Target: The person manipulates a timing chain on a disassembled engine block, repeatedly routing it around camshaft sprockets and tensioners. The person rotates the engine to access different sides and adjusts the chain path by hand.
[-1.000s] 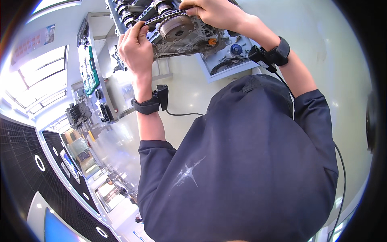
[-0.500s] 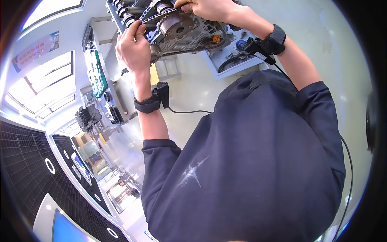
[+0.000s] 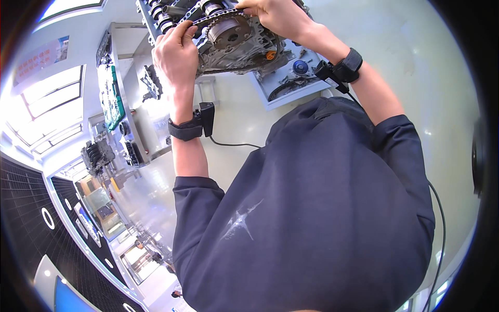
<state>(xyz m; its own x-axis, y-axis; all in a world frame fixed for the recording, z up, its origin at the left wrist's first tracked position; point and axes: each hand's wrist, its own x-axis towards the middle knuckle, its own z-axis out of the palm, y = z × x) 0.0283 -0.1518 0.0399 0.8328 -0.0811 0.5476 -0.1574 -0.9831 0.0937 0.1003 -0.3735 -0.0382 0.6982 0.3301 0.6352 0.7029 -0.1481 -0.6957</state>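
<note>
Chain [image 3: 214,18] lies along the upper rim of the round sprocket [image 3: 232,35] on the engine [image 3: 235,58], pinched by fingertips of left hand [image 3: 175,58] and right hand [image 3: 279,19]. Judged partly fitted: hands not yet off; tooth engagement unclear.

This looks like a workshop for engines. At the top of the frame stands an opened engine [image 3: 231,51] with its chain [image 3: 221,18] bared, beside a pale tray [image 3: 288,101] of loose parts, and a second engine [image 3: 97,156] sits at the left, below a green case [image 3: 119,106].
</note>
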